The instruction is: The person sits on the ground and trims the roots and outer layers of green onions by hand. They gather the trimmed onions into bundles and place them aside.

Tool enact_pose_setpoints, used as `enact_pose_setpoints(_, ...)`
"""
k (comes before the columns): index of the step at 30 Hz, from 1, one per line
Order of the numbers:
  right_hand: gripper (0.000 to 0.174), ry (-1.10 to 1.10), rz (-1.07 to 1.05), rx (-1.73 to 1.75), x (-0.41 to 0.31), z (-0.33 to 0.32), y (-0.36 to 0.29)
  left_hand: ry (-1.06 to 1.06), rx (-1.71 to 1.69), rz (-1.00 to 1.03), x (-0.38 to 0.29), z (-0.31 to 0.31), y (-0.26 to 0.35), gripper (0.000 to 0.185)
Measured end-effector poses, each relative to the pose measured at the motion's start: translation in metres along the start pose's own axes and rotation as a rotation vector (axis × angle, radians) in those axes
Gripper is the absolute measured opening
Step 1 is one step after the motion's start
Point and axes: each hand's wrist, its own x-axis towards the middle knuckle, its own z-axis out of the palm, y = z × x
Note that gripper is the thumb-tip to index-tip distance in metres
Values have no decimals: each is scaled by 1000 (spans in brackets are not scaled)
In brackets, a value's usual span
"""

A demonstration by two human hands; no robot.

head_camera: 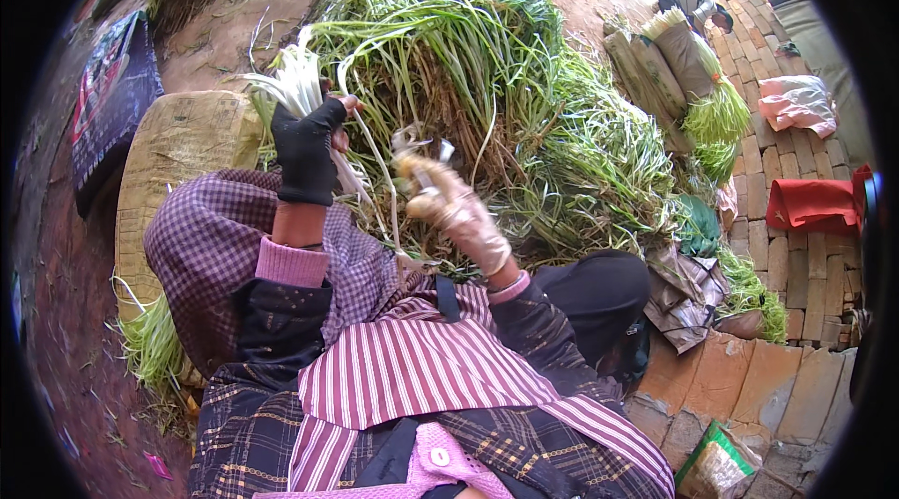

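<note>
My left hand (309,148), in a black fingerless glove, grips a bunch of pale leafy stalks (298,78) by their white stems. A few long stalks trail from it over my lap, and one long white stalk (383,165) hangs to its right. My right hand (453,207), in a thin translucent glove, is blurred in front of the heap; its fingers look curled, and whether they hold anything is unclear. Just beyond both hands rises a large heap of green leafy stalks (449,42) with brown, withered lower parts.
A yellowish printed sack (186,141) stands at my left, with cut greens (151,348) below it. Wrapped bundles of stalks (685,56) lie at the right beside brick paving (758,218). A red cloth (808,207) and a person (695,4) bending are farther right.
</note>
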Motion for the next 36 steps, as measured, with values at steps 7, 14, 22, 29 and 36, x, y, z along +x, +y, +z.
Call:
enact_pose_setpoints(7,26,245,158,323,4,-3,-29,-80,10,-58,3,-4,-14,27)
enact_pose_setpoints(14,18,259,-365,-307,19,13,-16,-307,97,-290,-20,18,-47,16)
enact_pose_setpoints(22,21,225,-172,-77,21,6,-3,-381,5,-426,-16,12,-40,20)
enact_pose_setpoints(29,15,174,-149,-60,19,22,4,-300,164,-309,-30,22,-44,14)
enact_pose_setpoints(36,24,260,263,-203,27,-3,47,-84,-33,-155,0,6,-21,19)
